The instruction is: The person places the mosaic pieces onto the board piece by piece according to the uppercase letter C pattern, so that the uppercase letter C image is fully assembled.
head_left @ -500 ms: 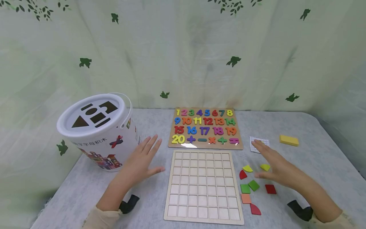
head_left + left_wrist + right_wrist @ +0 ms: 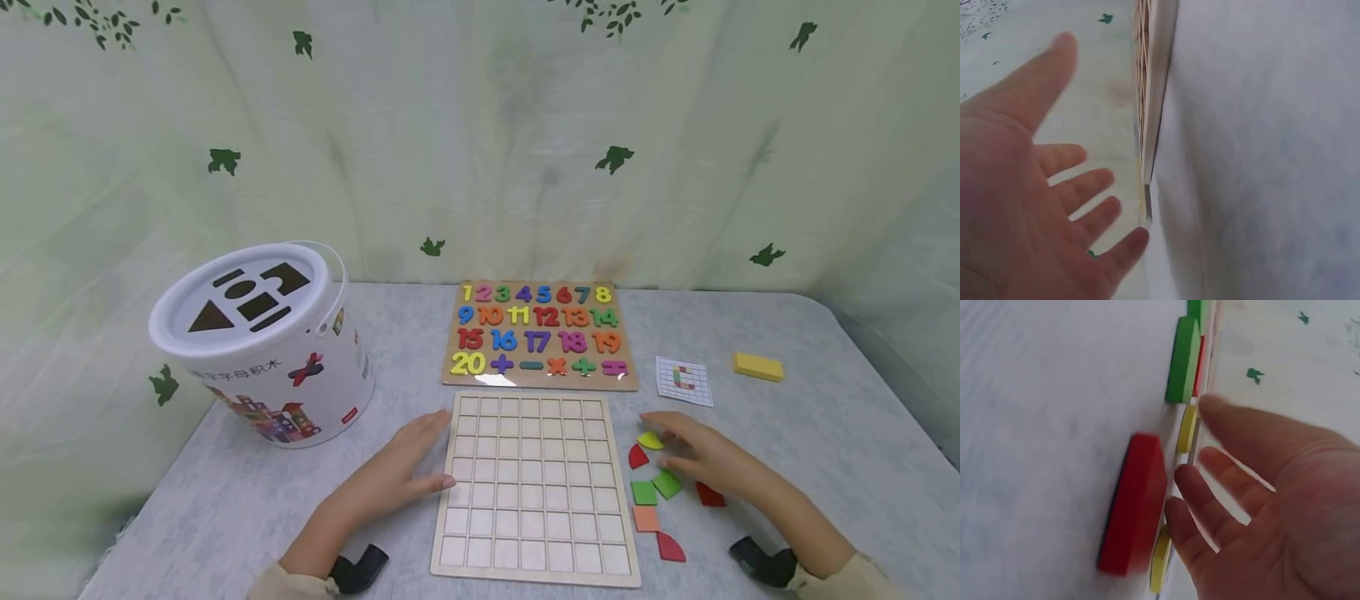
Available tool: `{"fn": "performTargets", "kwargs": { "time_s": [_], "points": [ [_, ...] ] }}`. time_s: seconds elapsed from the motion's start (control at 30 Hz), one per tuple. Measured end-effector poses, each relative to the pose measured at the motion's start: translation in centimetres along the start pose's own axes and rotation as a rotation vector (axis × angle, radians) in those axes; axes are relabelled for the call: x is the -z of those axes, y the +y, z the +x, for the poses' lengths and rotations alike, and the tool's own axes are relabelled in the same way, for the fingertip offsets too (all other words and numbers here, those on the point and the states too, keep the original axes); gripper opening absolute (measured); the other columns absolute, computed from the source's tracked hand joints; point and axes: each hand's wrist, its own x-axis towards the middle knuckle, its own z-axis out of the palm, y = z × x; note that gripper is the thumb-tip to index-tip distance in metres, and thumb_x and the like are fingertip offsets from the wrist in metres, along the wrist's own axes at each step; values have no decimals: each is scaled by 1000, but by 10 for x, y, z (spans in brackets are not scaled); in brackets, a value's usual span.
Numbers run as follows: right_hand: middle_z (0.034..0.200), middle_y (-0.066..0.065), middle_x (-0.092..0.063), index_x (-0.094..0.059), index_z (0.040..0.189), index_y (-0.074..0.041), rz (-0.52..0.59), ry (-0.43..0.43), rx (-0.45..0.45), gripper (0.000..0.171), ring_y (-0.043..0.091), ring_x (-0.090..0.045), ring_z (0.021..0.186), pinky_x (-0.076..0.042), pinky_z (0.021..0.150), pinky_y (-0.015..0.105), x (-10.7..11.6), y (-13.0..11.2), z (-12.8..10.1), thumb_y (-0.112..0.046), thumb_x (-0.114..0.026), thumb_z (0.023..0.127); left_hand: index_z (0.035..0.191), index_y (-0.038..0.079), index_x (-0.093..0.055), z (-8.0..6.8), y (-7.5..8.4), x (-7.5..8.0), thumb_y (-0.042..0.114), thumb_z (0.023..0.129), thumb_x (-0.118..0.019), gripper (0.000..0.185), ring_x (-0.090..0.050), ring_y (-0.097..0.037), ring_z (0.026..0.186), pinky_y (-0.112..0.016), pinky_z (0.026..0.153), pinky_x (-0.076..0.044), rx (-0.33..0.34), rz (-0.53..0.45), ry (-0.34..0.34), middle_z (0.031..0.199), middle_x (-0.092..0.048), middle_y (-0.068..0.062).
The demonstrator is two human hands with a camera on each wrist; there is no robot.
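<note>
A wooden grid board (image 2: 525, 475) lies flat with bare cells in the middle of the table. My left hand (image 2: 390, 475) is at its left edge, fingers spread and holding nothing; whether the fingertips touch the board I cannot tell. Right of the board my right hand (image 2: 708, 454) hovers palm down over small flat pieces, its fingers loosely bent around nothing. Near it are a yellow quarter-round (image 2: 649, 441), a red quarter-round (image 2: 637, 457), green squares (image 2: 643, 493), an orange square (image 2: 645, 519) and a red square (image 2: 711, 495). Another yellow piece (image 2: 1160, 559) shows below the fingers in the right wrist view.
Behind the board lies a number puzzle (image 2: 540, 333). A white bucket (image 2: 262, 367) with shape holes in its lid stands at left. To the right are a small pattern card (image 2: 684, 381) and a yellow block (image 2: 757, 367). A leaf-printed curtain (image 2: 480, 125) hangs behind the table.
My left hand has moved right and nearer, to the board's edge. The right hand has come lower and nearer, over the pieces, uncovering the pattern card and hiding one yellow piece.
</note>
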Motion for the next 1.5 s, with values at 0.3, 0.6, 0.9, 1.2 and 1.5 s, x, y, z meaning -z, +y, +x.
{"fn": "performTargets", "kwargs": {
  "time_s": [0.3, 0.6, 0.9, 1.2, 1.5],
  "points": [
    [107, 3, -54, -58, 119, -9, -93, 57, -31, 41, 20, -49, 96, -47, 82, 38, -8, 5, 5, -17, -68, 80, 141, 13, -30, 0, -11, -11, 49, 80, -60, 76, -22, -26, 131, -48, 103, -21, -40, -43, -59, 144, -28, -5],
    [87, -3, -49, -57, 121, -12, -62, 4, -68, 45, 16, -44, 78, -41, 59, 22, -4, 7, 4, -26, -69, 79, 139, 12, -35, 2, -14, -14, 51, 80, -59, 74, -21, -28, 131, -52, 101, -21, -69, -62, -55, 144, -27, -5],
    [84, -4, -48, -62, 100, -17, -124, 22, -57, 23, 14, -45, 76, -44, 61, 23, -4, 4, 9, -20, -70, 79, 139, 15, -35, 2, -20, -18, 52, 78, -60, 76, -22, -26, 130, -52, 101, -21, -66, -107, -30, 143, -28, -3],
    [87, -4, -56, -62, 103, -6, -108, 135, 52, 26, 14, -51, 79, -48, 66, 24, 6, -13, 16, -14, -69, 79, 140, 14, -33, 3, -20, -19, 54, 76, -61, 81, -23, -26, 130, -51, 101, -21, -49, -100, -25, 143, -28, -3],
    [97, -4, -57, -63, 103, -10, -61, 215, 254, 23, 19, -54, 89, -49, 76, 35, -1, -67, 44, -13, -68, 80, 141, 15, -32, 3, -20, -19, 54, 76, -61, 81, -23, -25, 130, -51, 101, -22, -50, -93, -27, 143, -28, -3]
  ]
}}
